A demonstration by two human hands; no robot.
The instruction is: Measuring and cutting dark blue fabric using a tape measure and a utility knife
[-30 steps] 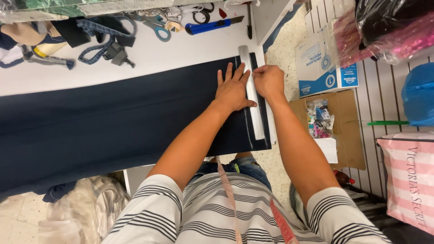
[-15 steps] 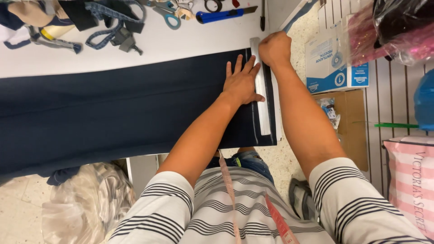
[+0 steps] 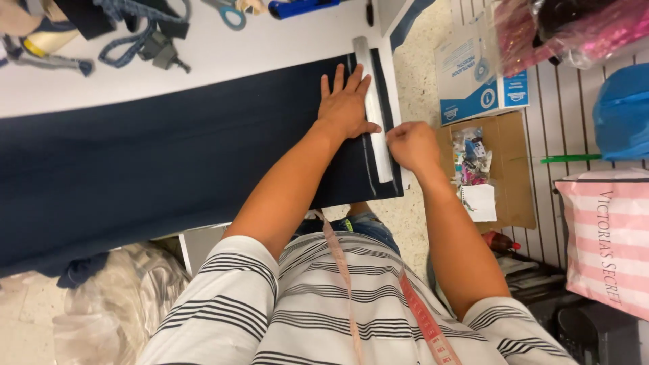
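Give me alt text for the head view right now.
The left hand presses flat on a metal ruler laid across dark navy fabric on a white table, while the right hand, closed in a fist, sits at the ruler's right edge. Scissors lie at the table's far side.

A blue-and-white box (image 3: 481, 74) stands by a pink-striped bag (image 3: 605, 236).

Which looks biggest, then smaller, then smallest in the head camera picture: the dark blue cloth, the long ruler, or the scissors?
1. dark blue cloth, by far the largest.
2. ruler.
3. scissors, smallest, though partly cut off at the top edge.
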